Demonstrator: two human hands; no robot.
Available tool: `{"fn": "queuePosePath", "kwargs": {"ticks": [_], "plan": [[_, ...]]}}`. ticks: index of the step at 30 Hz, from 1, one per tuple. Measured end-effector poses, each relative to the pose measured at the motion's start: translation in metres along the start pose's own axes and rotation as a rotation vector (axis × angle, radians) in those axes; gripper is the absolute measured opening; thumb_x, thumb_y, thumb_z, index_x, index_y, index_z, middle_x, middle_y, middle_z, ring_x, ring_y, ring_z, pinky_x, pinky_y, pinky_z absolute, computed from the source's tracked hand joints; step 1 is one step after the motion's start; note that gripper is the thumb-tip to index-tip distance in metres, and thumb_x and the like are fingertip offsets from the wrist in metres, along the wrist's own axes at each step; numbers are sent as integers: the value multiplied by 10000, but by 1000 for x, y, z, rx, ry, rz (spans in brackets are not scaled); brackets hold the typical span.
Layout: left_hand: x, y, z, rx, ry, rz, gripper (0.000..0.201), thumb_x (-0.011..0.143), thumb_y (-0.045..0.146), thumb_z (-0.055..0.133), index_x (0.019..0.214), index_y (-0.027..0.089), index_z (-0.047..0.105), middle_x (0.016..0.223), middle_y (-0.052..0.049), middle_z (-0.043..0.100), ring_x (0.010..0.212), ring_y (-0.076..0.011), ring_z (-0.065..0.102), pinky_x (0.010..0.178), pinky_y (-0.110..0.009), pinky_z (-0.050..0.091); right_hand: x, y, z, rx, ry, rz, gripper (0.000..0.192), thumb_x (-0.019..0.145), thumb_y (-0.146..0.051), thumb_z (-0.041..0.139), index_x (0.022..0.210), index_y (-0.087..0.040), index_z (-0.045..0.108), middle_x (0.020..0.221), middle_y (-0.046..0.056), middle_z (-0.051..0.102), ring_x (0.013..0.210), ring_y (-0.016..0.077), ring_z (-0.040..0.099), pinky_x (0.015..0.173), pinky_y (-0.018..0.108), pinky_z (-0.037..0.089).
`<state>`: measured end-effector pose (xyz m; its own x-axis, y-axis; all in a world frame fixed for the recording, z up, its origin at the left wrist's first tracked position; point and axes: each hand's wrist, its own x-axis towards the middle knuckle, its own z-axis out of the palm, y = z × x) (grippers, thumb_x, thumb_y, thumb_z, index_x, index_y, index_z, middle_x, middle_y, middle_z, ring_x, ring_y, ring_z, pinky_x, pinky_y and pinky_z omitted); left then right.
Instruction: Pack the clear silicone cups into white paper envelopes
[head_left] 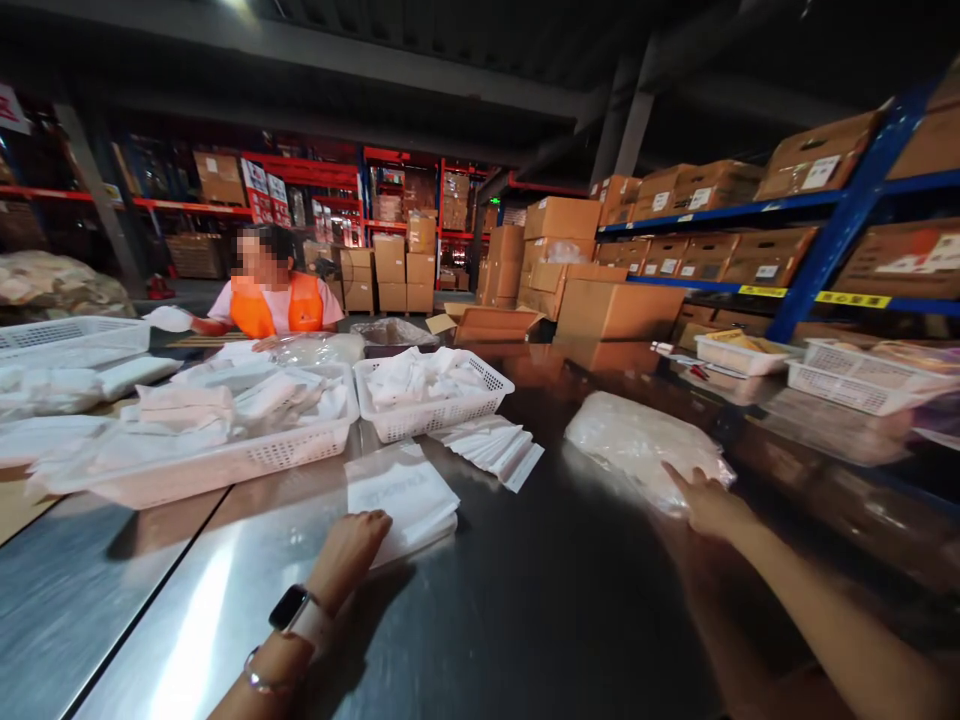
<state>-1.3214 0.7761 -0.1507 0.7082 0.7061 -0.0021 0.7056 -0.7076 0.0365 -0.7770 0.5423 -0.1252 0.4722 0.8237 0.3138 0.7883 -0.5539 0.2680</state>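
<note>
My left hand [349, 548] rests on the near edge of a small stack of white paper packets [401, 495] lying on the shiny metal table [525, 620]; a watch sits on that wrist. My right hand [709, 503] lies flat, fingers spread, against the near edge of a clear plastic bag of white items [637, 445] to the right. Between the two lies a fanned pile of white packets [495, 445]. Behind it stands a white perforated basket [431, 390] full of packets.
A larger white basket [217, 435] of packets stands at the left. A co-worker in an orange vest [274, 300] sits across the table. More baskets [862, 375] lie at the right. Shelves with cardboard boxes [750, 215] line the right side.
</note>
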Motion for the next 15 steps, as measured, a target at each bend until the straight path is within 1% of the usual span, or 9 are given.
{"fn": "queuePosePath", "kwargs": {"ticks": [2,4,6,8,10,12,15], "plan": [[-1,1,-1,-12,3,-11,327,902,45,342,947,164,644,1003,-91,696,953,-226,655,834,-313,449,-1,7,-3,-39,10,-64,597,711,-101,550,1303,-178,569,1103,226,602,879,310,632,657,354,456],[-2,3,-3,-22,-10,-19,329,909,57,338,952,162,647,1019,-96,693,973,-226,645,847,-313,444,-3,11,-7,-80,63,-86,462,793,-92,463,1215,-176,632,1146,245,592,910,309,627,648,366,458],[-3,5,-7,-30,-36,-30,323,898,58,350,955,162,650,1039,-98,687,997,-226,632,862,-310,438,-3,11,-11,-101,119,-76,441,839,-46,356,1097,-182,688,1182,252,587,981,310,615,694,397,462],[-4,7,-11,-38,-51,-36,320,888,56,358,958,160,652,1053,-101,683,1021,-226,618,877,-308,431,-2,8,-17,-108,173,-89,465,858,-24,297,995,-187,711,1183,243,596,1100,323,567,798,450,444],[-5,9,-14,-50,-56,-35,316,883,54,365,957,158,654,1055,-103,682,1034,-227,609,885,-305,426,-2,4,-23,-106,216,-117,445,871,-34,302,928,-192,715,1174,225,608,1181,326,518,897,486,394],[-5,9,-15,-60,-57,-46,313,886,58,367,957,154,656,1042,-108,683,1033,-231,609,878,-305,427,-3,0,-26,-95,232,-145,420,861,-35,332,908,-197,716,1163,206,621,1202,316,507,950,483,362],[-3,8,-12,-67,-45,-59,313,900,68,361,959,153,656,1035,-109,683,1021,-230,613,871,-306,431,-11,-6,-25,-13,279,-181,299,794,-75,481,932,-184,723,1175,198,626,1260,333,462,1015,470,322]]}}
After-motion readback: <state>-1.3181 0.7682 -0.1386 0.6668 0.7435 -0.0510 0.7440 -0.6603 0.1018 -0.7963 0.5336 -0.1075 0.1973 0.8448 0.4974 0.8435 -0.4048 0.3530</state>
